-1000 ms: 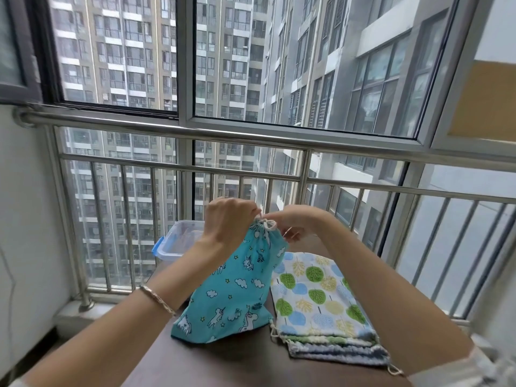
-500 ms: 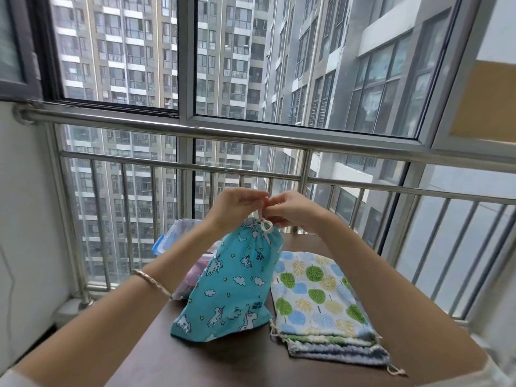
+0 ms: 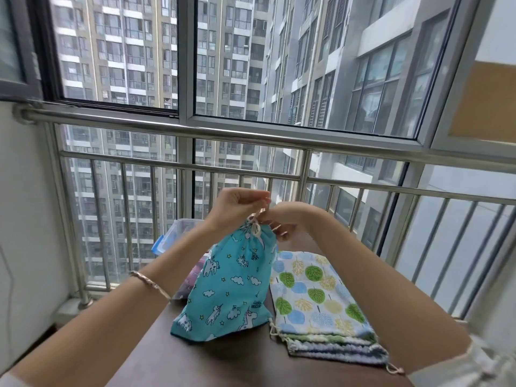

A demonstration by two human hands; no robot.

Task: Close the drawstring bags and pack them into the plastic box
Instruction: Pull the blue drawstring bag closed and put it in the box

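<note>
- Turquoise unicorn-print drawstring bag point(image 3: 229, 289) upright on the dark brown counter point(image 3: 223, 364), at its middle; long axis near vertical, leaning a little to the left at the base, gathered mouth pointing up, flat bottom edge on the counter
- Mouth cinched to a narrow neck, with the white cord point(image 3: 255, 229) knotted or looped just above it
- Left hand point(image 3: 237, 205) above the neck, grip pressed together, fingertips pinching the cord
- Right hand point(image 3: 287, 219) just beside it on the right, grip likewise pinching the cord, lower fingers curled against the neck of the bag
- Silver bracelet point(image 3: 150, 283) on the left wrist
- Clear plastic box point(image 3: 181, 227) with a blue clip behind and to the left of the bag, near the railing point(image 3: 195, 132), largely hidden by the left forearm and the bag; something pinkish just visible at its near side, not clear what
- Flat stack of bags point(image 3: 312, 291) just right of the upright one, top one printed with green, blue and yellow trees, long axis running away from the viewer, cords trailing at the near corners
- Window and tall apartment blocks beyond the railing
</note>
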